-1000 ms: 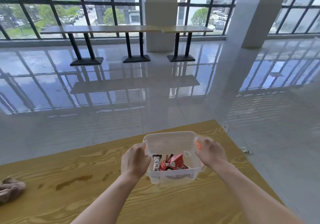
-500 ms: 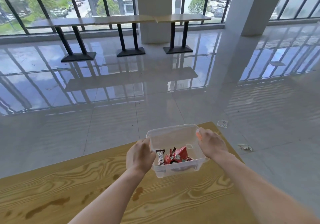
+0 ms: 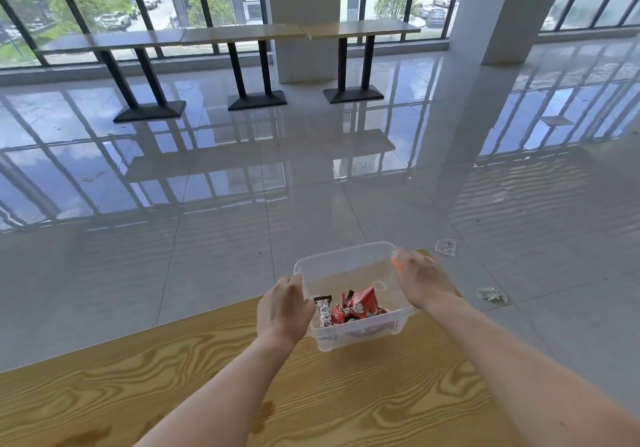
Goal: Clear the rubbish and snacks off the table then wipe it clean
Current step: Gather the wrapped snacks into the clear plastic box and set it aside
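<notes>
Two hands, left (image 3: 284,311) and right (image 3: 423,278), fingers on clear box (image 3: 349,337) sides (snacks (image 3: 353,308) inside).

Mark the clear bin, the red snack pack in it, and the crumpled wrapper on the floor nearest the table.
clear bin (image 3: 346,252), head view, far rim.
red snack pack (image 3: 363,301), head view, middle of the pack.
crumpled wrapper (image 3: 491,295), head view, middle of the wrapper.

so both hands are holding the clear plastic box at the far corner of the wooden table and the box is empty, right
Not quite: the box is not empty. The head view shows the left hand and right hand holding the clear plastic box at the far corner of the wooden table, with red snack wrappers and a small candy bar lying inside it.
</notes>
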`<state>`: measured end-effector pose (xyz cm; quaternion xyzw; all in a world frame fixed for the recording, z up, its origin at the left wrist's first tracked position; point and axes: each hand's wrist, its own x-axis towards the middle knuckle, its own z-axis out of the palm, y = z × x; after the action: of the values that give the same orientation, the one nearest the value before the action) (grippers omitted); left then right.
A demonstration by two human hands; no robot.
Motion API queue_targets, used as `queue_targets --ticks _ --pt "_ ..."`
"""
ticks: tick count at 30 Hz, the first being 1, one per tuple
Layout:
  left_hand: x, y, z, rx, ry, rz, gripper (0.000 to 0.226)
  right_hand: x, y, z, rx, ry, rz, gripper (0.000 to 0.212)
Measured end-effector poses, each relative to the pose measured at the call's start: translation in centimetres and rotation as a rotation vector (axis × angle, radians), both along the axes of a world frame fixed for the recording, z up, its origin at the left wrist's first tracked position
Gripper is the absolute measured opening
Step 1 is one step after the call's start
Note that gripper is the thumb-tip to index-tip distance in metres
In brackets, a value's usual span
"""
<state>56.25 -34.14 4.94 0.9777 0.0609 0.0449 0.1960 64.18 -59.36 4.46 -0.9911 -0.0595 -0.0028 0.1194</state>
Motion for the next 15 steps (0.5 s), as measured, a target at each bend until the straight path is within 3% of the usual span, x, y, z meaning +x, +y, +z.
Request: queue_targets --ticks 9,15 --pt "1.5 -0.3 -1.4 -0.016 -0.013 0.005 0.011 1.2 0.1 -1.7 0.02 -0.024 -0.015 0.03" --pt "1.6 -0.4 -1.9 0.002 0.027 -0.023 0.042 0.9 -0.2 -1.8 0.058 -0.013 -0.024 0.028"
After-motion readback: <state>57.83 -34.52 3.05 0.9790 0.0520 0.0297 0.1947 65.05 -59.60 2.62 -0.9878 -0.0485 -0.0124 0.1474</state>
